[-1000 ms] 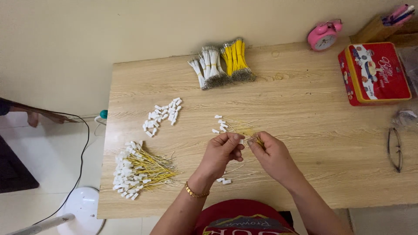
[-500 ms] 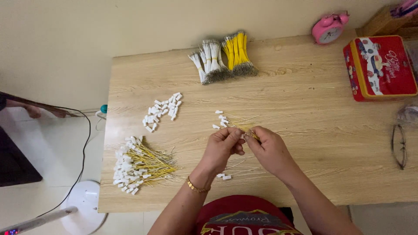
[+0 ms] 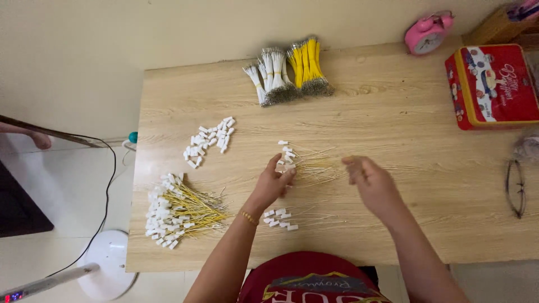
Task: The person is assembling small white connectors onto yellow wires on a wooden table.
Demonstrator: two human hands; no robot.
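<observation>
Yellow wires (image 3: 314,165) are lying loose mid-surface, just beside the left hand (image 3: 275,182), whose fingers (image 3: 286,175) are closing on 1 white connector (image 3: 281,167). Right hand (image 3: 373,182) is hovering apart, fingers loosely spread, holding nothing. Finished pile (image 3: 179,210) is sitting left; 2 bundles (image 3: 289,70) and loose connectors (image 3: 210,140) are waiting, so much seems left.

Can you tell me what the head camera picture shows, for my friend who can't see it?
A person's left hand pinches a small white connector beside loose yellow wires on a wooden table. Their right hand hovers open nearby, and a finished pile lies at the left.
</observation>
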